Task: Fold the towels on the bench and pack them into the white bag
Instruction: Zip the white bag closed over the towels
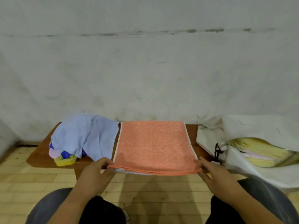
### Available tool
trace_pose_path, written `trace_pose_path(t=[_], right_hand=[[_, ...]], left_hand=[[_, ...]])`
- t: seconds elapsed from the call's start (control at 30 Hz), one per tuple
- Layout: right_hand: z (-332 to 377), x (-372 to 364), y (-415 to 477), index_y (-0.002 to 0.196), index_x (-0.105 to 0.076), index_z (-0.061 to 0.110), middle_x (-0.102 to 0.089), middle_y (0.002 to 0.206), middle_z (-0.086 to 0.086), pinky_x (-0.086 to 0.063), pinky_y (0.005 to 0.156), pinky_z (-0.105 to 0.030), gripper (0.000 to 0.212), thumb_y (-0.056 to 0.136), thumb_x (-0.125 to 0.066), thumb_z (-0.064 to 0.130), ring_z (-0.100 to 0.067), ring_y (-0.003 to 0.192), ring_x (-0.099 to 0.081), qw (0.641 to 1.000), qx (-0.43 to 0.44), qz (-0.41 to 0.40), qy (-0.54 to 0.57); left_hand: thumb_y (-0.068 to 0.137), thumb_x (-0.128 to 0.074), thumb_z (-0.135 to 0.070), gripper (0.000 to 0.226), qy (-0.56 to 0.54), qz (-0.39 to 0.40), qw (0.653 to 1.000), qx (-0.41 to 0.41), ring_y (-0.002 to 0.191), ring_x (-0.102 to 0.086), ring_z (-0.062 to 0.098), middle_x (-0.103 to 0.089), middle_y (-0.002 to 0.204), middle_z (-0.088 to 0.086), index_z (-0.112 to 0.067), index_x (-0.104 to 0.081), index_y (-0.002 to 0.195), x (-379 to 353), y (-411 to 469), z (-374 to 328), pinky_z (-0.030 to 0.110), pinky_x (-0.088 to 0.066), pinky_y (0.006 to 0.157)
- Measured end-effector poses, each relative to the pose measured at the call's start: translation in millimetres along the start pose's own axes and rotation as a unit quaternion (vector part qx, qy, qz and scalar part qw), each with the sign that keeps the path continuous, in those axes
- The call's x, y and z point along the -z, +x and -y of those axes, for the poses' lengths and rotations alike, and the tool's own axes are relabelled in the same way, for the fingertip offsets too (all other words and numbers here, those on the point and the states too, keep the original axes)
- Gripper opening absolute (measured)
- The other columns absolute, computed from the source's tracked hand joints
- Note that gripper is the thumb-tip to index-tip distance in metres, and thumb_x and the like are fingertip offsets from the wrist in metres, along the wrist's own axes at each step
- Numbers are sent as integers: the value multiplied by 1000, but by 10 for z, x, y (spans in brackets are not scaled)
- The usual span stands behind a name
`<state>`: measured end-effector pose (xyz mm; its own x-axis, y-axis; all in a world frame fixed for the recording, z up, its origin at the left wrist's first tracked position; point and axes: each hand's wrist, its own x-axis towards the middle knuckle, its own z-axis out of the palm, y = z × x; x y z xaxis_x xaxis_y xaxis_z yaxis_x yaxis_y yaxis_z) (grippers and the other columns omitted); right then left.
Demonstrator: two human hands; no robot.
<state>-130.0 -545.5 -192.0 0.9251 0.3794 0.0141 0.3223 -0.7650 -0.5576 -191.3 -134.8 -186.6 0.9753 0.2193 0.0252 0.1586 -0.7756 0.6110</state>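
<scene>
You held the orange towel (pixel 152 146) spread across the middle of the bench (pixel 42 152), your left hand (pixel 95 172) and right hand (pixel 210 170) each pinching a near corner, with the white bag (pixel 258 126) lying at the bench's right end.

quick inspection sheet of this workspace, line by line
surface: brown bench, standing against the wall
job's things: orange towel spread flat across the bench middle; crumpled towel pile at its left end, light blue on top, with pink, dark blue and yellow underneath; white bag at the right end, with folded yellow and pink towels showing in its opening
clutter: black clip hanging on the bag
grippers: left hand pinches the orange towel's near left corner; right hand pinches its near right corner
cables: nothing seen
surroundings: stained grey wall; yellowish brick-pattern floor
</scene>
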Motion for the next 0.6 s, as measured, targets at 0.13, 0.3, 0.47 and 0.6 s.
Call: trace_pose_path(t=[0.13,0.3,0.47,0.6], right_hand=[[121,105,-58,104,-58,43,-67,102,35,-49,80,-8,9,98,-55,37,12,98,-63,997,-19,-56,55],[157,114,-81,99,-56,37,-68,85,18,-54,66,-24,15,101,-57,22,-7,72,-65,996,-33,-70,46],[130,88,-81,93,-54,35,-64,74,6,-46,60,-16,19,101,-57,18,-4,76,-61,997,-68,-30,20],[114,107,-33,93,-58,29,-69,77,4,-48,52,-18,14,101,-56,19,-5,65,-64,992,-107,-15,67]], left_hand=[[98,-62,-27,10,-52,-26,998,0,79,-63,-3,-70,84,-17,-38,-63,97,13,-10,-70,16,-47,66],[99,-59,-26,8,-52,-11,999,8,74,-62,-1,-68,78,-19,-31,-58,94,11,-13,-133,20,-46,62],[100,-59,-31,6,-40,51,997,42,77,-65,-4,-72,79,-11,-32,-59,95,1,-19,-132,13,-46,57],[101,-55,-37,5,-33,96,992,74,84,-69,4,-72,94,-13,-34,-59,100,6,71,-154,12,-48,53]])
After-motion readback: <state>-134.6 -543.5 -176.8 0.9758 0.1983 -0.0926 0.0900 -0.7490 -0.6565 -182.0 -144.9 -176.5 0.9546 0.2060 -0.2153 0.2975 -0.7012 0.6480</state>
